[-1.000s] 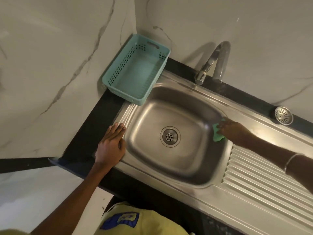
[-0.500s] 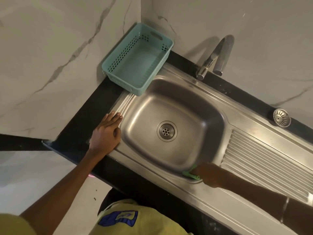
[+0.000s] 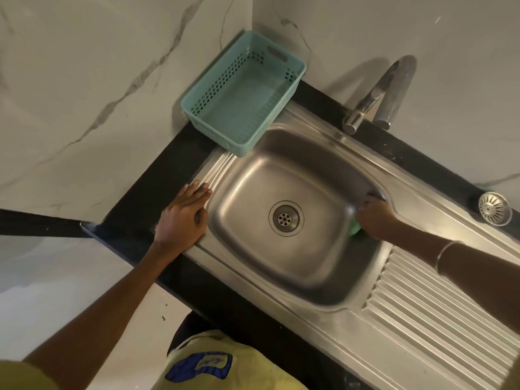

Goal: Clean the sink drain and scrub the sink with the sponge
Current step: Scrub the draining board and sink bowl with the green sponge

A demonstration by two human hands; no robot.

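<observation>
You're mid-scrub: your right hand [image 3: 375,219] grips the sponge [image 3: 355,228] against the sink's [image 3: 281,175] right wall, left hand [image 3: 183,218] flat on the left rim, strainer [image 3: 494,208] out on the far worktop, so drain [image 3: 286,218] likely done, walls left.

Green sponge [image 3: 355,227] under the right hand [image 3: 375,218]; steel-grey sink [image 3: 253,237] between the hands; perforated teal basket [image 3: 242,94] beyond the left hand [image 3: 181,218]; grey-veined white marble wall [image 3: 84,94].
</observation>
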